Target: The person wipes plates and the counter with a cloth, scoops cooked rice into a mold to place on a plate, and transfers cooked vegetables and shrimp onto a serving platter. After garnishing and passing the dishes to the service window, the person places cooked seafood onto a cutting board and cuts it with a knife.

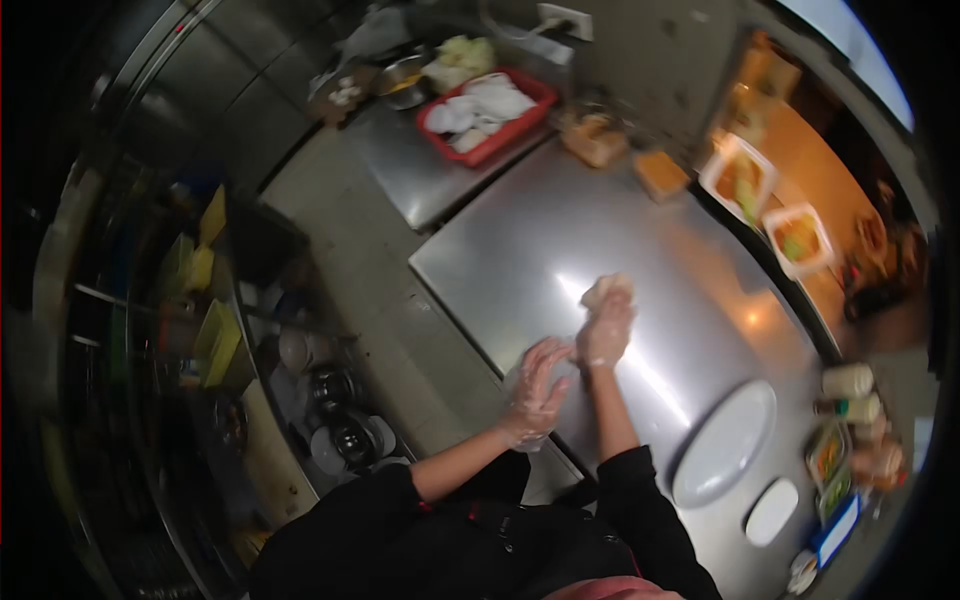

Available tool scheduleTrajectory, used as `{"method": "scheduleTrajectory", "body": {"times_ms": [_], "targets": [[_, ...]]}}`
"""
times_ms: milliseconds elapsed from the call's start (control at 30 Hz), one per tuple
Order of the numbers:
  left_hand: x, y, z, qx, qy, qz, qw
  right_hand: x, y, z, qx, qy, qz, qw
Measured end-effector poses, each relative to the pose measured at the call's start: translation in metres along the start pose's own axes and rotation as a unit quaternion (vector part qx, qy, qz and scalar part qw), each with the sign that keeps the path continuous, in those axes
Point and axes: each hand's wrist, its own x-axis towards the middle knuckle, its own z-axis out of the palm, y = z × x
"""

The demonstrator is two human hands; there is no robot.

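In the head view, my right hand wears a clear plastic glove and presses a small, pale crumpled cloth against the steel table. My left hand, also in a loose clear glove, hovers at the table's near edge with its fingers apart and nothing in them. To the right of my right hand lies a long white oval plate. A smaller white dish sits beyond that plate, nearer the corner.
A red basket with white cloths stands on the steel counter at the back, near a metal bowl. Two white trays of food rest on a lit ledge. Bottles line the right edge. Shelves with bowls stand at left.
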Motion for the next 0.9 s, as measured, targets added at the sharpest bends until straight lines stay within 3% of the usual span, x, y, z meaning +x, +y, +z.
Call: {"method": "scheduleTrajectory", "body": {"times_ms": [33, 133, 200, 233, 300, 333, 367, 400, 433, 467, 500, 533, 567, 633, 733, 800, 867, 900], "targets": [[0.000, -0.045, -0.038, 0.023, 0.033, -0.041, 0.998, 0.065, -0.028, 0.029, 0.017, -0.017, 0.034, 0.999], [-0.013, -0.097, -0.103, 0.076, 0.097, -0.105, 0.987, 0.157, -0.058, 0.102, 0.066, 0.061, 0.022, 0.996], [-0.017, -0.114, -0.135, 0.091, 0.124, -0.135, 0.979, 0.212, -0.107, 0.080, 0.195, -0.136, 0.083, 0.968], [-0.017, -0.113, -0.147, 0.086, 0.131, -0.153, 0.976, 0.218, -0.126, 0.099, 0.311, -0.096, 0.077, 0.942], [-0.010, -0.104, -0.156, 0.054, 0.140, -0.167, 0.975, 0.207, -0.171, 0.105, 0.280, -0.101, -0.030, 0.954], [-0.002, -0.096, -0.156, 0.027, 0.143, -0.160, 0.976, 0.201, -0.192, 0.094, 0.129, -0.147, -0.130, 0.972], [0.006, -0.091, -0.154, -0.002, 0.145, -0.152, 0.978, 0.165, -0.190, 0.174, 0.142, -0.066, -0.198, 0.968], [0.011, -0.091, -0.147, -0.009, 0.132, -0.140, 0.981, 0.150, -0.205, 0.176, -0.002, -0.178, -0.240, 0.954], [0.016, -0.093, -0.139, -0.016, 0.115, -0.124, 0.985, 0.131, -0.221, 0.171, 0.229, -0.262, -0.168, 0.922], [0.023, -0.091, -0.132, -0.024, 0.095, -0.106, 0.990, 0.113, -0.232, 0.136, 0.180, -0.280, -0.256, 0.907], [0.033, -0.078, -0.128, -0.005, 0.072, -0.086, 0.994, 0.102, -0.245, 0.087, 0.349, -0.301, -0.175, 0.870], [0.046, -0.058, -0.125, 0.012, 0.046, -0.062, 0.997, 0.091, -0.250, 0.095, 0.308, -0.424, -0.210, 0.825], [0.056, -0.043, -0.117, 0.025, 0.017, -0.035, 0.999, 0.056, -0.233, 0.105, 0.497, -0.450, -0.122, 0.732], [0.062, -0.040, -0.094, -0.027, 0.025, 0.035, 0.999, 0.003, -0.193, 0.073, 0.584, -0.454, -0.050, 0.671], [0.066, -0.013, -0.064, -0.128, -0.014, 0.053, 0.990, -0.029, -0.158, -0.066, 0.295, -0.491, -0.021, 0.819], [0.053, 0.007, -0.041, -0.174, -0.049, 0.029, 0.983, -0.082, -0.126, -0.101, 0.312, -0.327, 0.052, 0.890], [0.031, 0.021, -0.020, -0.188, -0.135, 0.012, 0.973, -0.140, -0.079, -0.121, 0.146, -0.191, -0.051, 0.969], [0.024, 0.026, -0.008, -0.189, -0.169, 0.004, 0.967, -0.166, -0.055, -0.132, 0.047, -0.136, -0.108, 0.984]]}}
